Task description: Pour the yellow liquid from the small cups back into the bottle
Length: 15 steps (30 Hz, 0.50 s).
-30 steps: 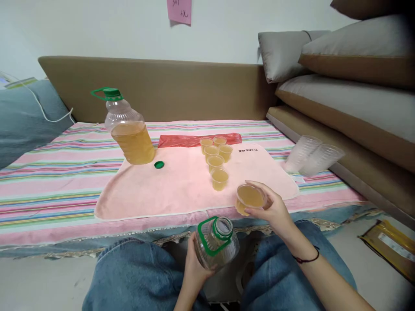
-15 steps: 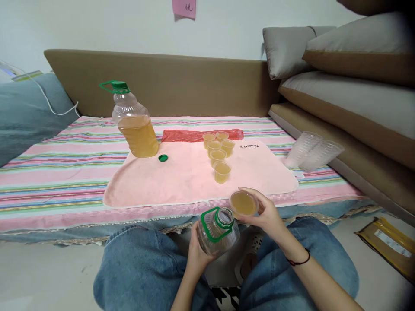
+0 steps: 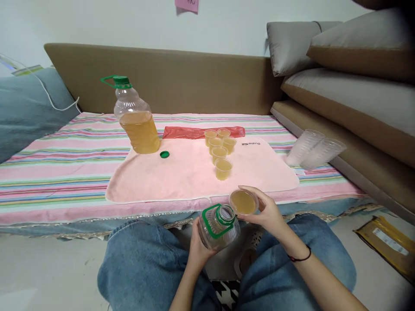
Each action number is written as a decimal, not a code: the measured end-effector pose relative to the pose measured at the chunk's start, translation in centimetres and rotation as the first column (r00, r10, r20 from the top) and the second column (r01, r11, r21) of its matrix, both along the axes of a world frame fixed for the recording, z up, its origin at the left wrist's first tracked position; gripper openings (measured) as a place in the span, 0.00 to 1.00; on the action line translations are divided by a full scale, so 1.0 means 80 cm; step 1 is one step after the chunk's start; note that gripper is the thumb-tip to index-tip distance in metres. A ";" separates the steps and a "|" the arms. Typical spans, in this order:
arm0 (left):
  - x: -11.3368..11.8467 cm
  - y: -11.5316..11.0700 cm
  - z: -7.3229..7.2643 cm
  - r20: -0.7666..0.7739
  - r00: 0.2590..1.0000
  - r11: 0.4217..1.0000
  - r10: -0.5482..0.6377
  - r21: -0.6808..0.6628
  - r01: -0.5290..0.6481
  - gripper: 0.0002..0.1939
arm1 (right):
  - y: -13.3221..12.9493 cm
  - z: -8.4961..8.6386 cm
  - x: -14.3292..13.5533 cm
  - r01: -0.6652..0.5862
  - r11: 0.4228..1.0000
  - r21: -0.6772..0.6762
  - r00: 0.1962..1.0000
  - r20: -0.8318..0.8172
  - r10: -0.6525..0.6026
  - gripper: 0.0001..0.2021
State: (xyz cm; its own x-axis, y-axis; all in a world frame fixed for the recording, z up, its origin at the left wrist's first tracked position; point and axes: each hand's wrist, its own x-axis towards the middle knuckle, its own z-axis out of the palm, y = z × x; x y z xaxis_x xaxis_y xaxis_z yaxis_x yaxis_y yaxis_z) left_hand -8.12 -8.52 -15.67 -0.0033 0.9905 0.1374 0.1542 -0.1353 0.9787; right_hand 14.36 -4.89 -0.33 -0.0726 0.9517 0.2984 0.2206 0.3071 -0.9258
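In the head view, my left hand [image 3: 198, 248] is wrapped round a transparent plastic bottle [image 3: 231, 237] with a green carry ring and an uncapped mouth. My right hand [image 3: 267, 211] grips a plastic cup [image 3: 243, 202] filled with amber liquid, tilted a little toward me. The cup sits right beside the bottle's mouth. Beyond them, several filled plastic cups [image 3: 223, 169] stand on a pink mat [image 3: 155, 183]. A green cap [image 3: 164, 154] lies at the mat's left, next to a large capped bottle [image 3: 142, 134] partly full of the same coloured liquid.
Two stacks of see-through cups [image 3: 306, 149] lie on the striped sheet [image 3: 65, 160] at the right. A red plastic bag [image 3: 184, 132] is behind the filled cups. Stacked cushions [image 3: 350, 90] rise on the right, and a yellow-brown package [image 3: 385, 242] rests on the floor.
The whole view has shifted slightly, so the bed and its objects sit a bit higher. Both hands keep hold of the bottle and the cup, almost unmoved.
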 end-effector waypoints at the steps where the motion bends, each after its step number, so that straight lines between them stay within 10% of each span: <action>1: 0.000 0.000 -0.001 0.001 1.000 1.000 0.000 0.002 0.000 0.51 | 0.000 0.001 0.000 0.003 1.000 0.003 1.000 0.008 -0.003 0.32; 15: 0.003 -0.002 0.003 0.065 0.998 1.000 -0.027 -0.006 0.027 0.52 | 0.002 0.017 0.004 -0.016 1.000 0.008 0.994 0.110 0.015 0.32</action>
